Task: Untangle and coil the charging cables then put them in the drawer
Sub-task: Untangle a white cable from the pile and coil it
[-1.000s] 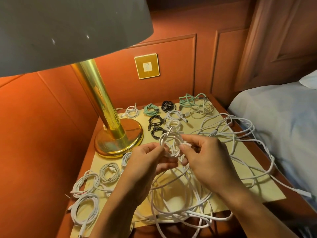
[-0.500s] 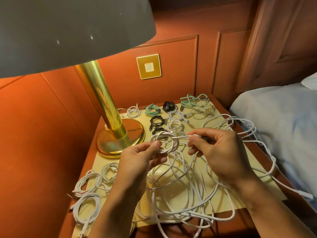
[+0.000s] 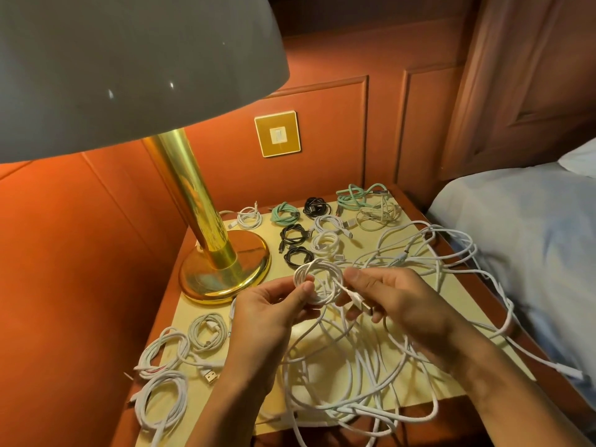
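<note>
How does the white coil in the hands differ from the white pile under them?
The white coil is wound in small tight loops; the white cable pile sprawls in wide loose ones. The coil is held off the nightstand, left hand pinching its rim, right hand its plug end; the pile lies on it, spilling over the front edge. Both are white cables.

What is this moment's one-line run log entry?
stage: coiling | left hand: holds small white cable coil | right hand: pinches its plug end | loose white cables: tangled below
</note>
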Motion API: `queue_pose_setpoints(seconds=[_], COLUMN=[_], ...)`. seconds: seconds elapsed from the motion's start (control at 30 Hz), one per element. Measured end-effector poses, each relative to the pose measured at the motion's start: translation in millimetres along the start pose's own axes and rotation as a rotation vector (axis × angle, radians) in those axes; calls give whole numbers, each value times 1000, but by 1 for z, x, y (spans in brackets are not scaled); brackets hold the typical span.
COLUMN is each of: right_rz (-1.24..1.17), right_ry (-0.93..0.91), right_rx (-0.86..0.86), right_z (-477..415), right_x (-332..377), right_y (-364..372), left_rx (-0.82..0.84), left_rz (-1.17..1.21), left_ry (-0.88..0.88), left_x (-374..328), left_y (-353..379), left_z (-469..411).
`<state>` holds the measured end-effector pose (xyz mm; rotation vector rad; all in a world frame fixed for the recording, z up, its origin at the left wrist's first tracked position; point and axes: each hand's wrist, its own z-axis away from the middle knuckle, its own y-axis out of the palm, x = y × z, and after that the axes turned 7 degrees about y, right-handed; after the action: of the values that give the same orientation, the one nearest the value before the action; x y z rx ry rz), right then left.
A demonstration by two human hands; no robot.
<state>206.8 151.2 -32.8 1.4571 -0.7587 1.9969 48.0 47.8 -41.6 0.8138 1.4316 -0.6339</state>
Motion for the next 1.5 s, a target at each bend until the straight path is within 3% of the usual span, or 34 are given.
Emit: queue_pose_setpoints(seconds=[0.27,0.47,0.53,0.63,0.7,0.87,1.0,1.1,1.23,1.5], right_rz=[-160,-202,-235,-136,-33,101,88,92,102,117], right_ry=[-62,-54,-62,-122,-175,-202,-194,-195,-184,-178], right_rx=[-113,-187,-276,-502,-673,-924,-949,-964,-981,-934], right_z=[-5,-7,-8,-10,-8,-5,0,4,6,4], right_x=[-11,-13,-15,-19,-21,-32,-36,-37,-40,-40], right_y=[0,-6,-14,-34,-49,-85,-99,-105,-114,-114], left_rx=[69,117,123,96,112,406,638,713,685,858], left_rz=[52,-41,-174,-581,-722,-1021,-1292,-1431,-1347,-1325], left_ry=[-18,-1,40,290,439,539,387,296,412,578], left_x=[-1,-3,-1,4,3,6,28,44,51,37], left_y=[6,9,8,11,21,71,110,124,121,101], left_z=[3,1,-1,-7,-13,-39,-76,-95,-84,-53])
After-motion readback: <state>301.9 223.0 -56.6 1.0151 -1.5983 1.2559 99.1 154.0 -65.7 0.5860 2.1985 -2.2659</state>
